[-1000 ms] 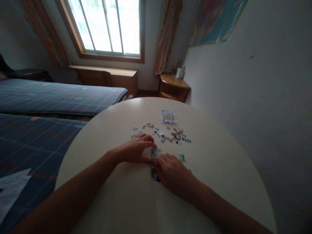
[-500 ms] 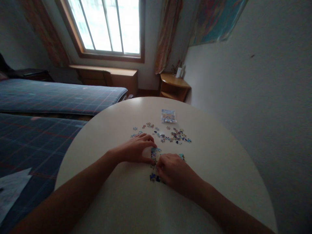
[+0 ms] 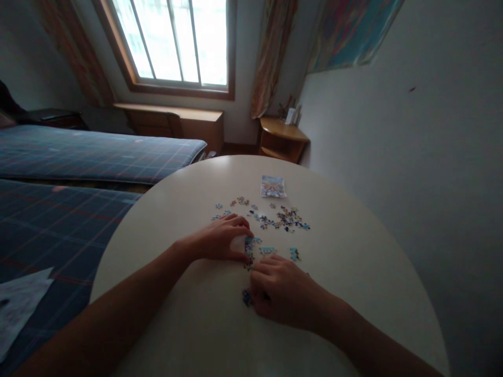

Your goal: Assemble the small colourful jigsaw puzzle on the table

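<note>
One small dark blue cluster [image 3: 246,297] of puzzle pieces lies on the counter [image 3: 204,324], on the near side of the joined strip [image 3: 249,252] and apart from it. My judgement is that a sideways brush of the knuckles could turn that cluster, and that a push against the strip's near end could buckle its thin joints. The right hand [image 3: 273,285], to the strip's right and reaching nearer than it, is curled and meets the cluster's edge; its fingertips are hidden, so I cannot tell whether they pinch anything. The left hand [image 3: 226,238], left of the strip, is spread in a wide C, thumb and forefinger tips touching the strip's edge; a slip there could let it skew. Right of the strip lie a pale blue section [image 3: 268,251] and, farther right, another section [image 3: 295,254]. Beyond the strip are loose pieces [image 3: 288,219], then a picture sheet [image 3: 273,186].
</note>
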Tool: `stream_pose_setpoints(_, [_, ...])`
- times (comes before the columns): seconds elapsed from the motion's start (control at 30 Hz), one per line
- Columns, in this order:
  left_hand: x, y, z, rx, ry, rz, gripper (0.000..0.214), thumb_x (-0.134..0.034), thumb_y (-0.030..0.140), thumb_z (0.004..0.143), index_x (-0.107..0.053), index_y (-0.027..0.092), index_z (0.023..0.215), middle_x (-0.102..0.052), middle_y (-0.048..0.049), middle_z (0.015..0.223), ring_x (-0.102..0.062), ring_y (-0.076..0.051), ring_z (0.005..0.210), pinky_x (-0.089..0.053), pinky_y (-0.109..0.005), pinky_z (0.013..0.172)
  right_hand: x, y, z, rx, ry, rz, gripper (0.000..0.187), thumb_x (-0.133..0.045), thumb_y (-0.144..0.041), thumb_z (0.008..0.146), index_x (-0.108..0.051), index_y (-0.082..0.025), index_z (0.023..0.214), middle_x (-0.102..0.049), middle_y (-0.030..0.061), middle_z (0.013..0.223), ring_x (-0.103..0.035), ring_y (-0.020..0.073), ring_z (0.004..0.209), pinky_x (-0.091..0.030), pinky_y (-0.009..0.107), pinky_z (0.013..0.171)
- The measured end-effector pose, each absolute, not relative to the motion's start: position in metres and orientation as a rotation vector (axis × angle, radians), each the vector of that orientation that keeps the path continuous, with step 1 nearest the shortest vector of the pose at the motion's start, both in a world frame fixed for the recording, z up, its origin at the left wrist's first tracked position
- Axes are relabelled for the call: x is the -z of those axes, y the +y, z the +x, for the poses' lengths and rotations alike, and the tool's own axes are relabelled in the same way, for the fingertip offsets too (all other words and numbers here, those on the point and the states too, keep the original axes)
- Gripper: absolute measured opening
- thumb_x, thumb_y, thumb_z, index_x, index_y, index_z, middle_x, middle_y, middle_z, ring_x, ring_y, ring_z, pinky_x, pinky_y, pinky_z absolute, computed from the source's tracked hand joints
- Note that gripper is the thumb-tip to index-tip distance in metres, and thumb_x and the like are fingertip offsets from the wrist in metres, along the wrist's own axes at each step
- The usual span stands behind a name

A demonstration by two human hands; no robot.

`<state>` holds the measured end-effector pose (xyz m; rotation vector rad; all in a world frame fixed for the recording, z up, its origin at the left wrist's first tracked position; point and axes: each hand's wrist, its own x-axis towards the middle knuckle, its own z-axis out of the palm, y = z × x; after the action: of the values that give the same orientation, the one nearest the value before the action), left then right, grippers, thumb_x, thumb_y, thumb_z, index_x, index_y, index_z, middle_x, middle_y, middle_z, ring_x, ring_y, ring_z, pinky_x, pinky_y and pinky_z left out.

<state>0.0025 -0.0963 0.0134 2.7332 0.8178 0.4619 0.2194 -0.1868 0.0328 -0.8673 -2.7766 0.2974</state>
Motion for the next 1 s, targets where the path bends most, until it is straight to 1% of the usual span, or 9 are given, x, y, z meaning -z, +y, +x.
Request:
stream_pose_setpoints(0.1, [-0.015,-0.097,0.003,-0.455,0.824,2.732,0.053,-0.076,0.052,0.076,-0.063,0.026,0.119,-0.059,-0.0063,0.121,-0.053,-0.024,0.113,-0.043,-0.04,0.101,-0.035,-0.187,0.22,-0.316,-2.78,-0.863,0.006,-0.059,-0.015,0.077,-0.057,-0.018,0.073,-0.066,0.0003,0.073,-0.057,0.0144,0.069,-0.039,0.029,0.074])
stream_pose_setpoints(0.3, [-0.017,-0.098,0.003,-0.458,0.824,2.723,0.047,-0.074,0.05,0.077,-0.064,0.025,0.116,-0.06,-0.0068,0.12,-0.054,-0.024,0.112,-0.043,-0.039,0.1,-0.033,-0.182,0.221,-0.098,-2.738,-0.914,0.006,-0.059,-0.016,0.08,-0.058,-0.017,0.074,-0.067,0.0023,0.076,-0.06,0.0162,0.071,-0.037,0.031,0.071])
stream_pose_setpoints(0.47, [-0.016,-0.098,0.003,-0.455,0.83,2.728,0.05,-0.074,0.053,0.077,-0.063,0.025,0.117,-0.059,-0.0066,0.121,-0.053,-0.024,0.113,-0.043,-0.039,0.101,-0.03,-0.18,0.221,-0.065,-2.767,-0.85,0.008,-0.061,-0.016,0.08,-0.058,-0.017,0.073,-0.068,0.001,0.076,-0.06,0.0155,0.07,-0.035,0.031,0.07])
stream_pose_setpoints(0.63, [-0.017,-0.098,0.003,-0.447,0.827,2.732,0.049,-0.073,0.053,0.078,-0.063,0.025,0.117,-0.06,-0.0065,0.121,-0.053,-0.024,0.114,-0.043,-0.039,0.101,-0.035,-0.18,0.224,-0.189,-2.779,-0.898,0.008,-0.062,-0.016,0.082,-0.061,-0.017,0.074,-0.068,0.0003,0.079,-0.061,0.0155,0.074,-0.036,0.031,0.073])
stream_pose_setpoints(0.7, [-0.018,-0.099,0.003,-0.444,0.822,2.734,0.05,-0.072,0.053,0.079,-0.063,0.026,0.119,-0.059,-0.0068,0.121,-0.053,-0.025,0.114,-0.043,-0.039,0.101,-0.039,-0.182,0.226,-0.305,-2.766,-0.895,0.002,-0.064,-0.019,0.081,-0.065,-0.019,0.079,-0.069,0.0003,0.084,-0.062,0.0162,0.08,-0.038,0.032,0.079])
stream_pose_setpoints(0.73, [-0.018,-0.099,0.003,-0.444,0.821,2.734,0.05,-0.071,0.053,0.079,-0.062,0.026,0.12,-0.059,-0.0068,0.121,-0.053,-0.025,0.114,-0.043,-0.039,0.102,-0.041,-0.183,0.227,-0.372,-2.763,-0.873,0.003,-0.066,-0.021,0.08,-0.066,-0.02,0.083,-0.069,0.0003,0.088,-0.063,0.0166,0.085,-0.038,0.032,0.082])
stream_pose_setpoints(0.83, [-0.018,-0.099,0.003,-0.437,0.831,2.734,0.052,-0.071,0.053,0.079,-0.061,0.026,0.122,-0.059,-0.0066,0.122,-0.053,-0.024,0.115,-0.043,-0.04,0.102,-0.047,-0.187,0.228,-0.516,-2.782,-0.792,0.016,-0.07,-0.025,0.078,-0.069,-0.024,0.094,-0.069,0.0009,0.098,-0.062,0.0173,0.094,-0.037,0.034,0.091])
stream_pose_setpoints(1.0, [-0.018,-0.099,0.003,-0.438,0.836,2.738,0.051,-0.072,0.053,0.078,-0.062,0.025,0.12,-0.059,-0.0065,0.122,-0.053,-0.025,0.114,-0.043,-0.04,0.103,-0.047,-0.189,0.225,-0.558,-2.805,-0.799,0.012,-0.069,-0.026,0.08,-0.07,-0.024,0.092,-0.069,0.001,0.095,-0.061,0.0172,0.093,-0.038,0.034,0.092])
